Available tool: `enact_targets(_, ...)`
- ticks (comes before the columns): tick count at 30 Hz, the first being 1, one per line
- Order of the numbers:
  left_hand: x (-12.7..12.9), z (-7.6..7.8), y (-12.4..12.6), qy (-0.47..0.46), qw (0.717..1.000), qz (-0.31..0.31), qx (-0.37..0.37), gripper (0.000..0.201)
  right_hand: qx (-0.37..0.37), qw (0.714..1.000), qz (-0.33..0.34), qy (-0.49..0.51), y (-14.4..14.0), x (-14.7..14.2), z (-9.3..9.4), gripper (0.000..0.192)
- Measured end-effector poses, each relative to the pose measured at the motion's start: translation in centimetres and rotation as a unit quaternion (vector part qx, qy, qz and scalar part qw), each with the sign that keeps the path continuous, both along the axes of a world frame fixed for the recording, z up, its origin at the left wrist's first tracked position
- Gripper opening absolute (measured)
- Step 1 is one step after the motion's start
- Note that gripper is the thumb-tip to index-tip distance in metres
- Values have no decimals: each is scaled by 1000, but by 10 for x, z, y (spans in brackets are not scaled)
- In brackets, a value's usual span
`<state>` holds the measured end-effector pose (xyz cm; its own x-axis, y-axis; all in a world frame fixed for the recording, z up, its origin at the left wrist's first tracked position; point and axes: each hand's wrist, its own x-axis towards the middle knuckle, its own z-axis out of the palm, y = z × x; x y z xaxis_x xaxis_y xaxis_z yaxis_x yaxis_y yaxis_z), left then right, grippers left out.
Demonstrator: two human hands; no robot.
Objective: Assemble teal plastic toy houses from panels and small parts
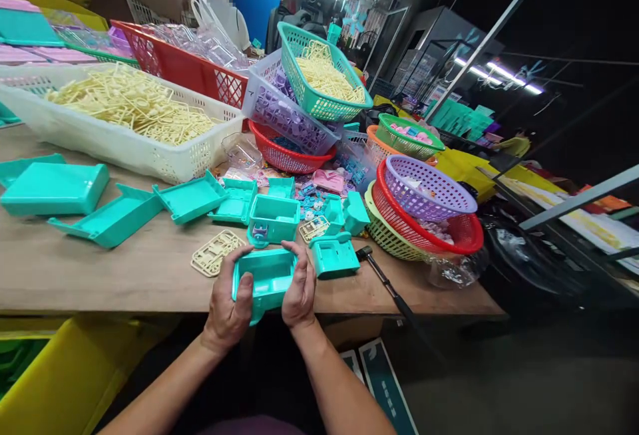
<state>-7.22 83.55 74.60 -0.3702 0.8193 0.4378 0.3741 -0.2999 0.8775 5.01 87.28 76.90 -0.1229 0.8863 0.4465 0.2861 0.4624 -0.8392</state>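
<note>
Between my two hands, at the table's front edge, is a turquoise plastic box-shaped part (272, 274) with an open hollow facing up. My left hand (232, 295) grips its left side, thumb over the near rim. My right hand (299, 285) is closed against its right side. Just beyond stands a similar turquoise box (274, 217) with a small purple piece at its front. A cream flat plastic frame (218, 253) lies to the left of my hands. Another turquoise part (334, 255) sits to the right, close to a black-handled hammer (384, 279).
More turquoise panels (114, 215) lie along the left. Behind them stands a white basket (187, 162) of cream pieces. Stacked baskets, including a turquoise one (324, 108), rise at the back. Nested round baskets (469, 229) stand at right. People are in the background.
</note>
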Motion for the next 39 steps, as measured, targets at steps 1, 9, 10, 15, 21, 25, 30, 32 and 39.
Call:
enact_targets(1, -2, -1, 3, 0, 1000, 2, 3, 49, -2, 1000, 6, -5, 3, 2, 2, 54)
enact_targets(9, -12, 16, 16, 215, 972, 61, 70, 57, 47, 950, -27, -308, 91, 31, 56, 43)
enact_targets(10, -13, 24, 16, 260, 959, 63, 93, 58, 42, 911, -39, -408, 105, 31, 62, 40)
enact_targets(15, -6, 70, 25, 476, 875, -89, 7, 39, -21, 799, -18, -601, 149, 15, 64, 28)
enact_targets(21, 11, 90, 32, 548, 793, -185, -192, 26, 1, 806, -26, -591, 147, 26, 75, 28)
enact_targets(25, -6, 104, 44, 500, 785, -224, -290, 28, 116, 921, 106, -356, 115, 57, 103, 25)
enact_targets(30, -39, 120, 78, 345, 756, -438, -343, 31, 159, 838, 446, -269, 73, 67, 118, 22)
enact_targets(32, -46, 118, 89, 296, 718, -518, -360, 34, 201, 780, 471, -361, 67, 62, 117, 24)
enact_targets(39, -49, 98, 96, 233, 697, -569, -368, 43, 223, 725, 490, -429, 72, 50, 107, 25)
